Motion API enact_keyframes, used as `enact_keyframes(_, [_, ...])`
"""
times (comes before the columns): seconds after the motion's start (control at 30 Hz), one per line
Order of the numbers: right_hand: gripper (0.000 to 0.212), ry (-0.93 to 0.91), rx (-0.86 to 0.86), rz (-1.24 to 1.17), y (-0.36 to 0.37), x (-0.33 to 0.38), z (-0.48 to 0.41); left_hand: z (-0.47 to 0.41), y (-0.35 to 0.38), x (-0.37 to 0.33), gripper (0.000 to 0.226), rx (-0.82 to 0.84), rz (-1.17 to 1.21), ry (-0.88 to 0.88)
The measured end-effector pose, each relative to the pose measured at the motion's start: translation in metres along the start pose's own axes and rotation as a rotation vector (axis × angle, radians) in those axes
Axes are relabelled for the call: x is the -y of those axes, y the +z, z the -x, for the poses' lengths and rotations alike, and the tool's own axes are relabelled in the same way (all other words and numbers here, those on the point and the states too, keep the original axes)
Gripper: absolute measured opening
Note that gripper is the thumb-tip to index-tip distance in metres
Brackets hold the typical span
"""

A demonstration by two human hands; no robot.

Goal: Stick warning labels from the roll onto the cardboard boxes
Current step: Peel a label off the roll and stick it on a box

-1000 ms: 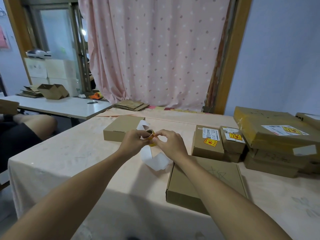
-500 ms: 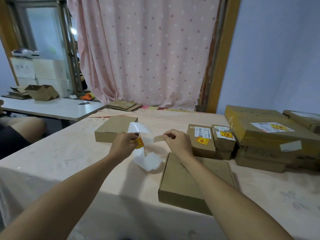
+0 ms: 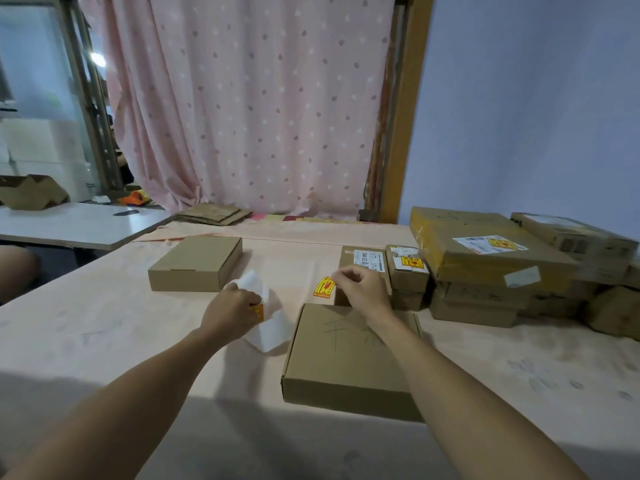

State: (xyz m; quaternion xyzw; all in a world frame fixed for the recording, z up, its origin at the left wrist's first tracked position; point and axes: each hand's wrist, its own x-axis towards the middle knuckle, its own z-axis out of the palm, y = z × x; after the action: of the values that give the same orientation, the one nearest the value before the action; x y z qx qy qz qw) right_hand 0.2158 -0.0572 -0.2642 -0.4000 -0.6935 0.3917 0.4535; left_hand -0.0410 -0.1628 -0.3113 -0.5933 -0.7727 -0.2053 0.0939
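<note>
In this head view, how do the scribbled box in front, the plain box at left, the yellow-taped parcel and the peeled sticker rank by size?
1. scribbled box and yellow-taped parcel: look alike; the box is nearer, so unranked
2. plain box
3. peeled sticker

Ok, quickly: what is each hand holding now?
Left hand: holding the label roll.
Right hand: pinching a peeled warning label.

Bare left grip (image 3: 230,308), bare right grip (image 3: 360,287), 2 sleeveless forearms (image 3: 131,396).
</note>
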Motion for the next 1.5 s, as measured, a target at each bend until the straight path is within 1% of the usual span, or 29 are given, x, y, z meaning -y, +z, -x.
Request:
enact_keyframes(0.07, [0.005,0.000,0.006,0.001,-0.007,-0.001,0.002,0.001,-0.004,-0.002,0.019,-0.013,-0.016,0.019])
enact_keyframes(0.13, [0.008,0.021,0.019,-0.013,-0.013,-0.003,0.004,0.002,-0.011,-0.008,0.018,-0.049,0.014,0.026])
enact_keyframes(0.2, [0.010,0.038,0.031,-0.015,-0.018,-0.003,0.008,0.002,-0.018,-0.017,0.013,-0.089,0.098,0.017])
enact_keyframes(0.27, [0.012,0.027,0.032,-0.015,-0.023,-0.004,0.012,0.001,-0.024,-0.031,0.016,-0.106,0.202,0.023])
enact_keyframes(0.37, [0.013,0.023,0.050,-0.017,-0.036,-0.002,0.022,-0.003,-0.030,-0.061,0.014,-0.047,0.370,0.055])
enact_keyframes(0.47, [0.013,0.047,0.087,-0.006,-0.054,-0.001,0.033,-0.002,-0.032,-0.103,0.012,-0.003,0.476,0.135])
enact_keyframes(0.6, [0.012,0.068,0.142,0.079,-0.082,-0.006,0.048,0.009,-0.024,-0.148,0.014,0.031,0.513,0.232])
enact_keyframes(0.73, [0.010,0.101,0.186,0.158,-0.104,-0.012,0.063,0.022,-0.015,-0.172,0.014,0.055,0.540,0.295])
enact_keyframes(0.87, [0.009,0.117,0.278,0.232,-0.116,-0.019,0.076,0.028,-0.010,-0.184,0.020,0.151,0.494,0.328])
enact_keyframes(0.93, [0.008,0.092,0.288,0.272,-0.117,-0.020,0.080,0.030,-0.011,-0.191,0.022,0.197,0.461,0.372])
enact_keyframes(1.03, [0.010,0.041,0.310,0.403,-0.116,-0.021,0.080,0.032,-0.010,-0.197,0.023,0.241,0.399,0.442])
enact_keyframes(1.13, [0.011,-0.030,0.312,0.546,-0.115,-0.021,0.081,0.031,-0.008,-0.196,0.024,0.242,0.342,0.461])
enact_keyframes(1.23, [0.007,-0.083,0.331,0.691,-0.116,-0.019,0.082,0.030,-0.007,-0.195,0.024,0.244,0.321,0.448])
enact_keyframes(1.3, [0.007,-0.089,0.343,0.721,-0.118,-0.017,0.082,0.029,-0.006,-0.194,0.025,0.254,0.315,0.450])
enact_keyframes(1.33, [0.007,-0.077,0.336,0.712,-0.119,-0.018,0.081,0.029,-0.006,-0.195,0.025,0.254,0.311,0.452])
enact_keyframes(1.4, [0.015,-0.062,0.284,0.718,-0.120,-0.020,0.080,0.029,-0.007,-0.192,0.025,0.243,0.297,0.437])
enact_keyframes(1.43, [0.018,-0.048,0.219,0.729,-0.121,-0.021,0.078,0.028,-0.008,-0.189,0.025,0.221,0.282,0.416])
enact_keyframes(1.5, [0.018,0.017,0.079,0.731,-0.123,-0.026,0.076,0.027,-0.009,-0.179,0.024,0.143,0.226,0.356])
